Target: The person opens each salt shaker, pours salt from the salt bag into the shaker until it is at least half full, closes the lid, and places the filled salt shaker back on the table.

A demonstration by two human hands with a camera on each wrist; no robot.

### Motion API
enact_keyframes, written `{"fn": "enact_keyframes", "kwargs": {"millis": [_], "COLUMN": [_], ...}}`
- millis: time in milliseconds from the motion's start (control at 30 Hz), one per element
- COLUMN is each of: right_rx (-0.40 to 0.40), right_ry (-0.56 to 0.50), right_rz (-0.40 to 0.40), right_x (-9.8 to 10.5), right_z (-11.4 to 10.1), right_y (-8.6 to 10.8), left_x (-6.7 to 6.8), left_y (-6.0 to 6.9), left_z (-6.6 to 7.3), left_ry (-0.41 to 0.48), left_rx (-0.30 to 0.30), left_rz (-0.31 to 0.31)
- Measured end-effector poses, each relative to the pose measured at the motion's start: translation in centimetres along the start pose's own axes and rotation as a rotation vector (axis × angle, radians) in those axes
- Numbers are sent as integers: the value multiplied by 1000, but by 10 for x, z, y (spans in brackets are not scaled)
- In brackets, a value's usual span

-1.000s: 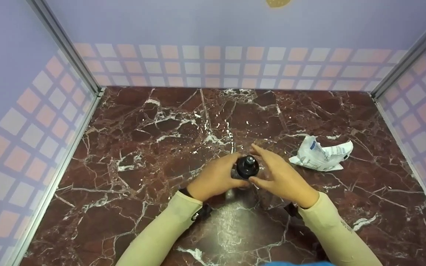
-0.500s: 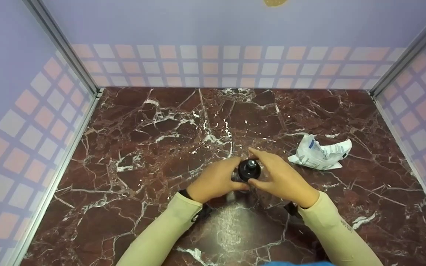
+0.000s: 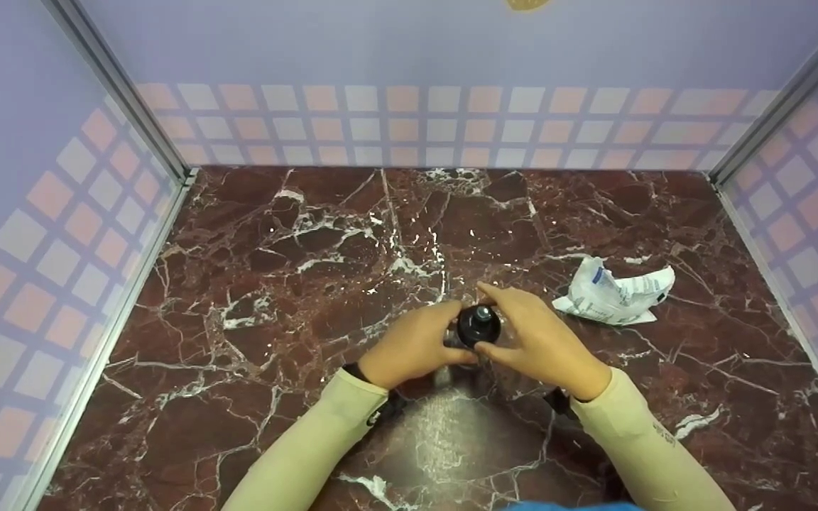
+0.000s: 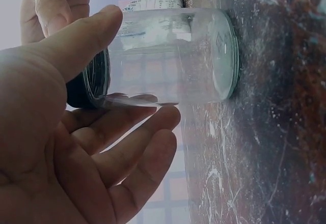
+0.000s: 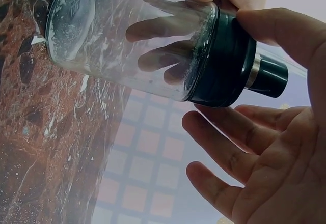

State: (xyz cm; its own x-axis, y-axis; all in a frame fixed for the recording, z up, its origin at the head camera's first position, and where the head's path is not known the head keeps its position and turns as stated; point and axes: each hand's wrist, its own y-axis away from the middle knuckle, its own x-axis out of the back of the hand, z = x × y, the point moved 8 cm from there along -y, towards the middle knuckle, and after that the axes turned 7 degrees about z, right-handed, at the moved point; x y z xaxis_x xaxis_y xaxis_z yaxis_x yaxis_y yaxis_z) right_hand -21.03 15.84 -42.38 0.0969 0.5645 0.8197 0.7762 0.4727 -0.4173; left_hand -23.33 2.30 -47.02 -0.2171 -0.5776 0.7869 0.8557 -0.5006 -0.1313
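Note:
A clear glass seasoning jar (image 4: 158, 61) stands upright on the marble-patterned surface, with white powder traces visible on its inner wall. Its black lid (image 5: 226, 63) has a narrower capped neck on top. My left hand (image 3: 412, 344) grips the glass body just below the lid, thumb on one side and fingers on the other. My right hand (image 3: 547, 341) holds the lid between thumb and fingers; in the right wrist view some of its fingers stand away from the lid.
An opened, crumpled white plastic packet (image 3: 611, 294) lies to the right of the hands. White specks are scattered over the dark red marble surface (image 3: 309, 312). Lilac walls with a checked band (image 3: 444, 128) enclose the back and both sides.
Early in the second, the jar and both hands shifted very slightly, the lid moving a little right and nearer my body. Over the last half second, almost nothing differs.

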Motion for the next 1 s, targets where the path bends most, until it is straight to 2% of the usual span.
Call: {"fn": "enact_keyframes", "kwargs": {"millis": [300,533,733,1000], "right_rx": [4,-45,-85,-103], "right_ry": [35,17,0,36], "right_rz": [11,-13,-21,0], "right_x": [0,-1,-1,-1], "right_z": [-3,-3,-2,-3], "right_y": [0,0,1,1], "left_x": [0,1,1,1], "left_y": [0,1,1,1], "left_z": [0,3,3,4], "left_ry": [-16,-43,-72,-67], "left_rx": [9,-25,-26,-30], "left_rz": [1,24,21,20]}}
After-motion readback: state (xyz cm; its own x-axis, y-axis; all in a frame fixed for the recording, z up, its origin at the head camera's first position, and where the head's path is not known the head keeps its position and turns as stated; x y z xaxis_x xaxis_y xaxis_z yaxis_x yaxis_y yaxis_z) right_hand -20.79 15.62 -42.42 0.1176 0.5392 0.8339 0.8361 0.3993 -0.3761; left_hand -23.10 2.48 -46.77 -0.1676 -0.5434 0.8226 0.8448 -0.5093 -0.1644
